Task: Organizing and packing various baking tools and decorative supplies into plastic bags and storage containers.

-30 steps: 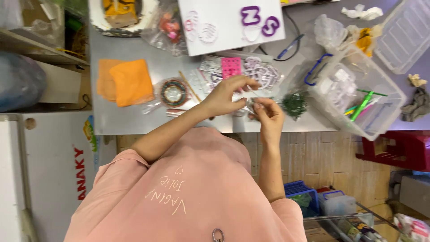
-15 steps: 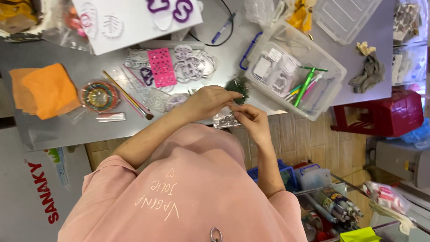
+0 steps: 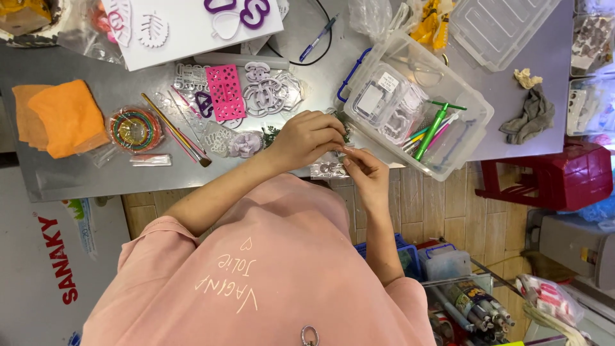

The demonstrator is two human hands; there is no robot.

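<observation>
My left hand [image 3: 307, 138] and my right hand [image 3: 365, 170] meet at the front edge of the grey metal table [image 3: 83, 179]. Both pinch a small clear plastic piece [image 3: 346, 149] between their fingertips. What it is exactly is too small to tell. A clear packet of small white cutters [image 3: 325, 170] lies on the table edge just under my hands. A green sprig [image 3: 271, 134] lies beside my left wrist. My pink shirt fills the lower part of the view.
A clear plastic box [image 3: 474, 122] with a green tool [image 3: 430, 131] stands right of my hands. To the left lie white cutters, a pink grid mould [image 3: 225, 93], brushes [image 3: 176, 131], a coloured roll [image 3: 136, 128] and orange cloths [image 3: 64, 118]. A red stool [image 3: 544, 176] stands at the right.
My head has moved, so the table slides left in the view. My hands stay together at the table edge, fingertips still pinched on the small piece.
</observation>
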